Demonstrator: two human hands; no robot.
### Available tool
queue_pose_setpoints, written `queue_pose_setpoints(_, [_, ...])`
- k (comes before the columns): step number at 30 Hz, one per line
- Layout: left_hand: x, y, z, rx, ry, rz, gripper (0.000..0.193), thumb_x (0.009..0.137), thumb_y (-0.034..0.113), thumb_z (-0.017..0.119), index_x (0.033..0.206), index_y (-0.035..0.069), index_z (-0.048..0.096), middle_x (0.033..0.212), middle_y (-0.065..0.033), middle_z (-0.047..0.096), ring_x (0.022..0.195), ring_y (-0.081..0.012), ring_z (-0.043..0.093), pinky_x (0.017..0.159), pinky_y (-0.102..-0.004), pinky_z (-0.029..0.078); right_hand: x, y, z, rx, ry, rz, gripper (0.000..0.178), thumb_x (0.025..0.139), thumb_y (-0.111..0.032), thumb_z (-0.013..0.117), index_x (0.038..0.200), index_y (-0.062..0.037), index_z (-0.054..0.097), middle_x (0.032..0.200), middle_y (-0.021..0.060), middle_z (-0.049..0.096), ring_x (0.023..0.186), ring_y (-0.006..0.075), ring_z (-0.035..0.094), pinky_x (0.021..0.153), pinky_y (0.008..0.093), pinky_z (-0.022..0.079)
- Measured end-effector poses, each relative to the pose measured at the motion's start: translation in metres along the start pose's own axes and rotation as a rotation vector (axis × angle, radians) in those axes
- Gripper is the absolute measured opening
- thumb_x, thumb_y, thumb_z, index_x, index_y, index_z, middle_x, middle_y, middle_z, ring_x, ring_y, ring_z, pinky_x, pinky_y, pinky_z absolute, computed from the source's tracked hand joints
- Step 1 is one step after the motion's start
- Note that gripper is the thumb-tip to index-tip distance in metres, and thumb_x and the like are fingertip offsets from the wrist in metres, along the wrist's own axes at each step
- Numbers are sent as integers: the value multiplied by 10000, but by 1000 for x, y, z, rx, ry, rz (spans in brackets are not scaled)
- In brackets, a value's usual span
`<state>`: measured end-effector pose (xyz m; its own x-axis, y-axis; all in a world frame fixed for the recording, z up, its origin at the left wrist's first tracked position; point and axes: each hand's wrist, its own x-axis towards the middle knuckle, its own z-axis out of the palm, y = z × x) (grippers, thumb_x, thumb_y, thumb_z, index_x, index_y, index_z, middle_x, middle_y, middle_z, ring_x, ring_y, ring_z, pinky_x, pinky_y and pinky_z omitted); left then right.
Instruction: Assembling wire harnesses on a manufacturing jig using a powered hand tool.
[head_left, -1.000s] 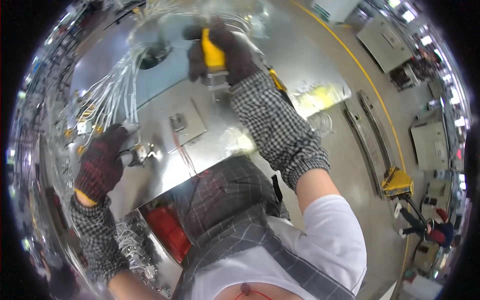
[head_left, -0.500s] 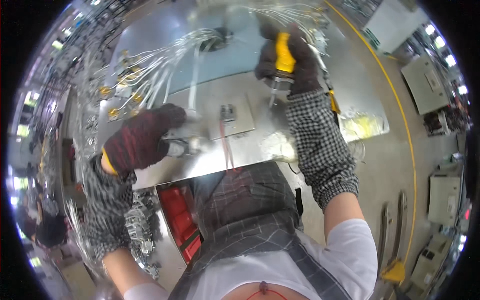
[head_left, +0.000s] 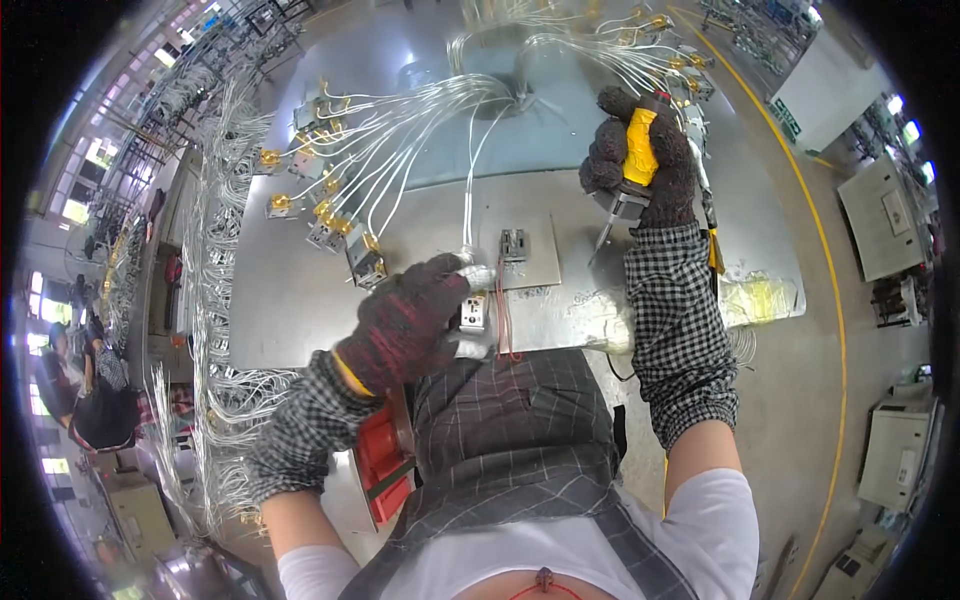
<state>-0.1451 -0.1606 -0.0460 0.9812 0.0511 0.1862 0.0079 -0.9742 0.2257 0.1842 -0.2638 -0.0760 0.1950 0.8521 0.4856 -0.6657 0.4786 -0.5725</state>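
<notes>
- In the head view, with a clock laid over the picture, the small metal box (head_left: 473,313) sits near the centre, with white wires (head_left: 469,195) running up toward 12 o'clock
- The left hand (head_left: 405,325), gloved, comes from 8 o'clock; its grip looks clamped on the metal box, though the far fingers are hidden
- The right hand (head_left: 672,175), toward 2 o'clock, has its grip closed around a yellow power tool (head_left: 641,150), whose bit points down toward 7 o'clock, clear of the metal box
- Likely trouble: if the left hand pulled the box further, the white wires could draw tight and strain their joints
- A loose hold could let the box twist under the bit, which might slip off and meet the glove
- The red wires (head_left: 502,320), hanging from a dark block (head_left: 514,245) on a small plate (head_left: 543,268) just to the box's 1 o'clock, could snag on the fingers
- The other wired boxes (head_left: 368,265), at 10 o'clock on the metal counter (head_left: 290,320), might tangle if their bundle were dragged
- Containers: a red bin (head_left: 380,450) at 7 o'clock, below the counter's edge, contents impossible to make out; a pale cabinet (head_left: 880,235) near 3 o'clock, its inside unseen
</notes>
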Motion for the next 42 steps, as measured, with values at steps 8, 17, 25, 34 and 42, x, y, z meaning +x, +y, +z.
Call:
queue_pose_setpoints(8, [-15,-25,28,-106,46,-73,625,705,319,803,1272,140,607,1107,-132,626,908,-314,642,767,-413,520,-2,0,-2,17,58,31,672,908,-402,663,1404,-6,443,912,120,632,712,260,584,692,467,488])
queue_pose_setpoints(17, [-16,-11,33,-286,228,-99,693,639,337,876,1255,132,633,1194,-141,641,959,-310,672,797,-394,539,-3,-4,10,-112,-31,67,667,921,-427,659,1419,-28,464,892,69,608,713,201,567,722,393,465])
queue_pose_setpoints(25, [-13,-1,38,-190,340,-62,687,644,364,877,1246,132,640,1266,-165,624,1052,-343,653,843,-417,533,3,-7,-1,-121,-77,75,582,948,-404,630,1380,-33,506,874,54,599,686,191,547,699,380,446])
queue_pose_setpoints(34, [-24,6,48,44,617,-40,548,784,497,769,1219,177,673,1193,-123,657,922,-241,682,781,-357,545,-2,-1,6,-159,-9,70,640,923,-434,651,1387,-21,499,881,56,592,698,197,547,687,402,438])
queue_pose_setpoints(42, [-157,65,112,15,171,-318,284,843,219,700,1089,85,654,1028,-100,680,981,-304,631,818,-438,511,4,-3,-3,24,-186,132,682,923,-428,644,1419,-1,451,919,79,592,705,168,498,704,353,430])
